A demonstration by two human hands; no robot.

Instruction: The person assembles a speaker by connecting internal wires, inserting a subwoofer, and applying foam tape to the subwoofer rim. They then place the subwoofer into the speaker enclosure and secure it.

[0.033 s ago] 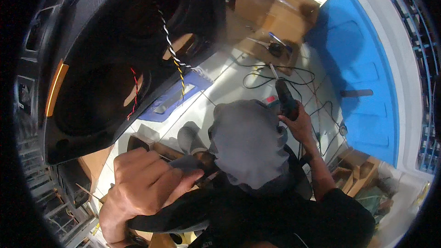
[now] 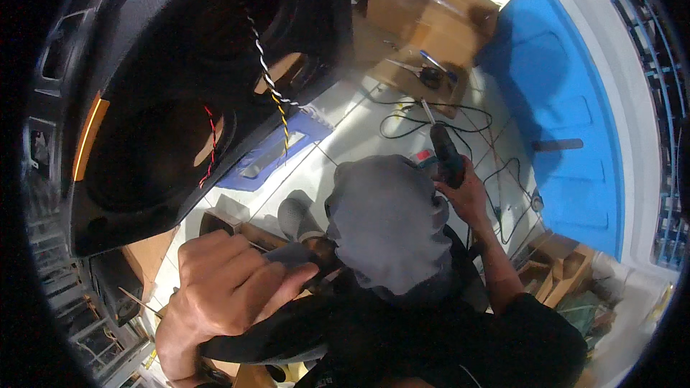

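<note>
**Screwdriver in the right hand, left hand pinching grey cloth**

From my feed, the right hand (image 2: 468, 194) is out over the tiled floor (image 2: 345, 136), its fingers wrapped tight round the black handle of a screwdriver (image 2: 445, 152) whose metal shaft points up and away toward the cardboard boxes (image 2: 424, 14). The left hand (image 2: 230, 291) sits low in the picture, fingers curled and pressed together, thumb meeting them to pinch a fold of the grey cloth (image 2: 388, 226) that bulges between the two hands. I think the cloth is part of a garment, though the lens bends it too much for me to be sure.

Above the left hand, a big black speaker cabinet (image 2: 180, 93) fills the upper left, with a twisted black-and-white wire (image 2: 264, 65) and a red wire (image 2: 210, 145) hanging across its openings. Black cables (image 2: 402, 111) loop on the floor just beyond the screwdriver's tip. A blue panel (image 2: 560, 115) lies to the right, well apart from both hands.
</note>
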